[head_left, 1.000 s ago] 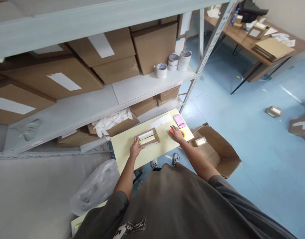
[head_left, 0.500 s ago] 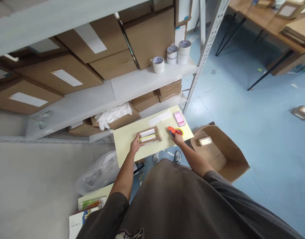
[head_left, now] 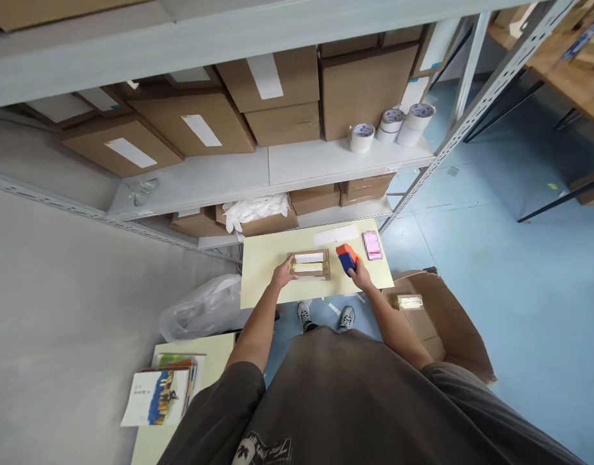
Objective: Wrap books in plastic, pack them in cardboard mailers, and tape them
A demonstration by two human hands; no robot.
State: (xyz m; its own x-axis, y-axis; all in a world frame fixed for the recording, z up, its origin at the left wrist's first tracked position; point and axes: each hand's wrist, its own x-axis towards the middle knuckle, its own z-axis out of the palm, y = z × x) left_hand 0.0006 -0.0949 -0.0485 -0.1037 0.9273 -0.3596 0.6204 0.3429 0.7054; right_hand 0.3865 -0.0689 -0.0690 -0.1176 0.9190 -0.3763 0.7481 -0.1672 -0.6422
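A small brown cardboard box lies on the pale yellow board, with white and yellowish strips across its top. My left hand grips the box's left end, thumb on the near side and fingers toward the far edge. To the right of the box, my right hand is closed around an orange and blue tape dispenser, held apart from the box. Its roll is mostly hidden by the dispenser and my hand. Beyond the dispenser lie a phone-like pink item, blurred out, and a white paper strip.
An open carton stands on the floor at right, with a small box inside. Ahead, a grey shelf holds cartons, tape rolls and white gloves. Books lie at lower left beside a plastic bag.
My view has shifted, so the shelf and board appear farther right. The tape dispenser has turned in my right hand, showing more of its blue side. My left hand stays on the box.
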